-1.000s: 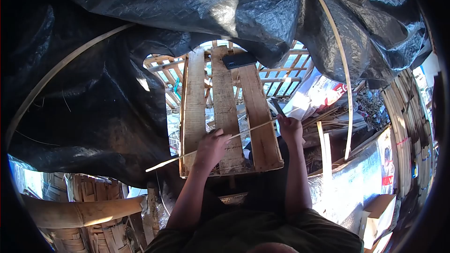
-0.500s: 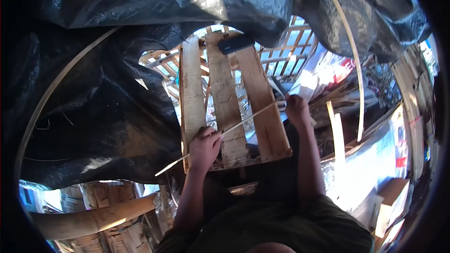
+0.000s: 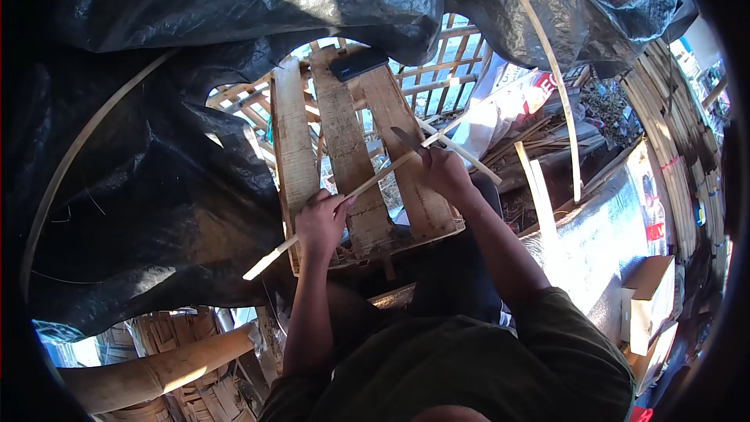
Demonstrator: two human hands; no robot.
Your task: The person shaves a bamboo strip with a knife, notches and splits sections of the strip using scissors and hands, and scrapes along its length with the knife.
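Note:
My left hand [image 3: 319,225] is closed around a thin, pale bamboo strip [image 3: 380,175] that slants up to the right across a slatted wooden bench [image 3: 337,137]. The strip's lower end sticks out past the bench's left edge. Above the right-hand plank, my right hand [image 3: 447,174] grips a knife, its dark blade [image 3: 405,139] pointing up and left close to the strip. The knife's handle is hidden in my fist. Whether blade and strip touch, I cannot tell.
A dark phone-like object [image 3: 358,65] lies at the bench's far end. Black plastic sheeting [image 3: 148,180] hangs left and above. To the right are upright pale strips [image 3: 539,187], a white-and-red sack [image 3: 508,101] and a small box [image 3: 648,297]. A thick bamboo pole [image 3: 160,371] crosses lower left.
My right hand has moved left, nearer my left hand, and the knife blade now shows above it. The left hand still holds the strip. The whole view has shifted slightly.

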